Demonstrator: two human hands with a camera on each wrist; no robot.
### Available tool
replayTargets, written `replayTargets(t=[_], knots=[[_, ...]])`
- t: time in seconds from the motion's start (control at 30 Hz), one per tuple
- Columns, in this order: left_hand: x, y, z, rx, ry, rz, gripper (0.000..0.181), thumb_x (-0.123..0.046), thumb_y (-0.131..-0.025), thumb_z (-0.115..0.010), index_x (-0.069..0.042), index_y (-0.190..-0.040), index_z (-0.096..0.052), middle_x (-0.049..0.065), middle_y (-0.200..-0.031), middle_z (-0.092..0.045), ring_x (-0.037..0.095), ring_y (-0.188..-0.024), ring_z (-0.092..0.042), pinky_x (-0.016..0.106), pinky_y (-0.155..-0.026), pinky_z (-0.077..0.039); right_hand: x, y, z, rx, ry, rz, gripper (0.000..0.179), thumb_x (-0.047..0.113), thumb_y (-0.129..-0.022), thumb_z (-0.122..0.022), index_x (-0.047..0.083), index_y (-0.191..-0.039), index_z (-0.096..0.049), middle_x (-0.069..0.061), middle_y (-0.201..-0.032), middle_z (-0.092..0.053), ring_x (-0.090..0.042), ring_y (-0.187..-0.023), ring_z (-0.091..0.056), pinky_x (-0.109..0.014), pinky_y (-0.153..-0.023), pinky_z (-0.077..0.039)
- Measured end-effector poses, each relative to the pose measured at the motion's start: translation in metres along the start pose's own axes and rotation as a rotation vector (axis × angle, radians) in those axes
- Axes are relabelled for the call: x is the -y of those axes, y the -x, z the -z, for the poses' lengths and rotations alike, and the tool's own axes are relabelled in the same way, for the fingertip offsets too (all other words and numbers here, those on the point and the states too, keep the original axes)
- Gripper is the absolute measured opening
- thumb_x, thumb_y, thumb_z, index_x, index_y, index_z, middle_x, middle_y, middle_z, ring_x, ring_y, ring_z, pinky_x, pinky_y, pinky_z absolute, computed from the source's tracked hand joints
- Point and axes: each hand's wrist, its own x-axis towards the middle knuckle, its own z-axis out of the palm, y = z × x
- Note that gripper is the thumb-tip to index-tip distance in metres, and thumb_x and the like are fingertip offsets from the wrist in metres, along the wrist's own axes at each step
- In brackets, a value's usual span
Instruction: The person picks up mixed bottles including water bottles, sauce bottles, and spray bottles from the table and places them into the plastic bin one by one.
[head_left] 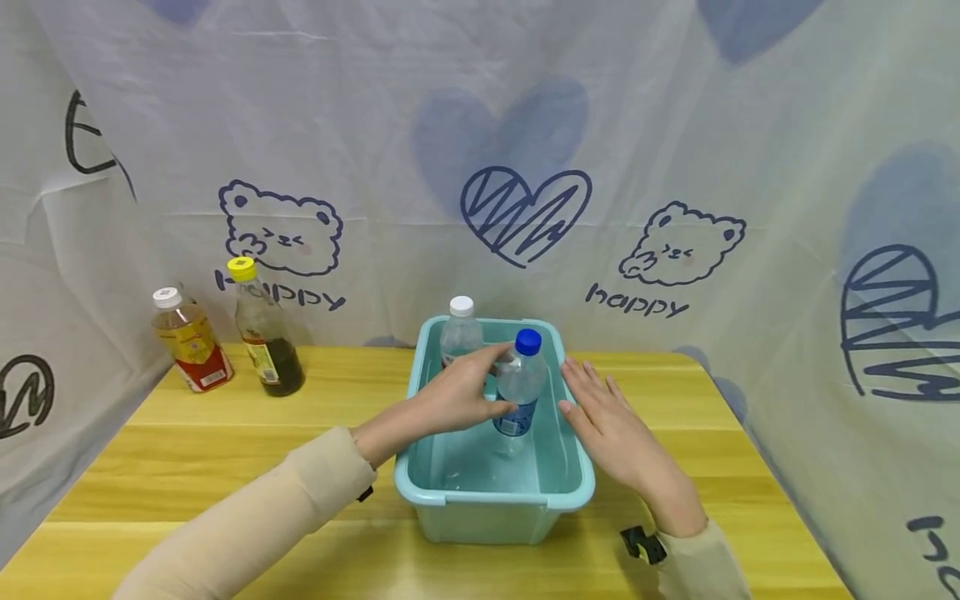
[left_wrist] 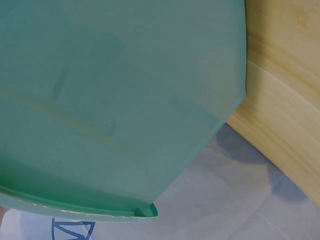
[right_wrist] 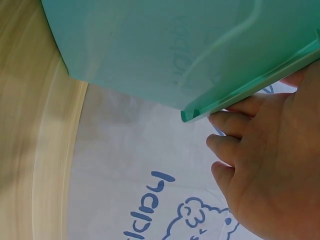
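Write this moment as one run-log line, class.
left hand: at blue-capped bottle, grip unclear | right hand: at right side of bin | white-capped bottle: in bin | yellow-capped bottle: on table

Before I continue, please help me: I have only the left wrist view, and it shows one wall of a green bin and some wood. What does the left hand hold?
Observer: The left hand holds the blue-capped bottle, inside the bin.
Operator: Thank you. Is there any other bottle in the bin?
Observer: Yes, a white-capped bottle is farther back in it, partly covered by the left hand.
Operator: And the right hand, where is it, please?
Observer: It is at the bin's right rim, on the outer side.
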Motion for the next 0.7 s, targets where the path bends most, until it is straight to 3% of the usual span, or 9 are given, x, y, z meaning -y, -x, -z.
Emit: replayTargets(t=[0.27,0.7], knots=[[0.0,0.0002,-0.0006,0.011,0.019,0.024,0.088,-0.022,-0.088,-0.086,-0.004,-0.159,-0.037,0.015,-0.152,-0.054,0.029,-0.126,-0.063,0.044,-0.099,-0.058,-0.0004,0.0018,-0.001,-0.005,-0.01,-0.001,0.061,0.04,-0.114,-0.034,0.006,-0.164,-0.027,-0.012,-0.171,-0.024,-0.037,-0.158,-0.015,-0.06,-0.128,-0.008],[-0.0043,0.0044,0.0065,-0.053,0.019,0.035,0.088,-0.022,-0.089,-0.085,-0.003,-0.16,-0.035,0.014,-0.155,-0.051,0.029,-0.131,-0.061,0.045,-0.101,-0.057,-0.0018,0.0004,-0.0019,-0.002,-0.013,-0.006,0.06,0.04,-0.114,-0.034,0.007,-0.164,-0.027,-0.011,-0.171,-0.024,-0.036,-0.159,-0.015,-0.06,-0.128,-0.009]])
